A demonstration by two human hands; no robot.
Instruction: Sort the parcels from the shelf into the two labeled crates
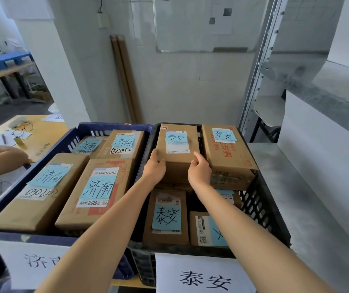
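The step in hand looks like setting a parcel (pixel 176 144) marked 泰安 down in the black crate (pixel 268 206), whose front sheet (pixel 205 278) bears the same two characters. The left hand (pixel 155 166) grips the parcel's near left corner with fingers curled against it. The right hand (pixel 199 169) grips the near right corner the same way.

The parcel is at the crate's far left corner, above the lower layer and just beside a bigger box (pixel 228 157) at the far right corner, also marked 泰安. I cannot tell whether its weight already rests on what lies below. The next move likely calls for letting it settle flat and loosening both grips. After that comes a reach to the shelf (pixel 275 111) on the right, whose visible boards show no parcel.

Along the black crate's near edge lie a left box (pixel 166 216) marked 泰安 and a right box (pixel 207 229) whose note is partly hidden by the arm.

The blue crate (pixel 67 140) has a front sheet (pixel 32 263) that begins 济. It holds four boxes, one toward each corner, all marked 济南.
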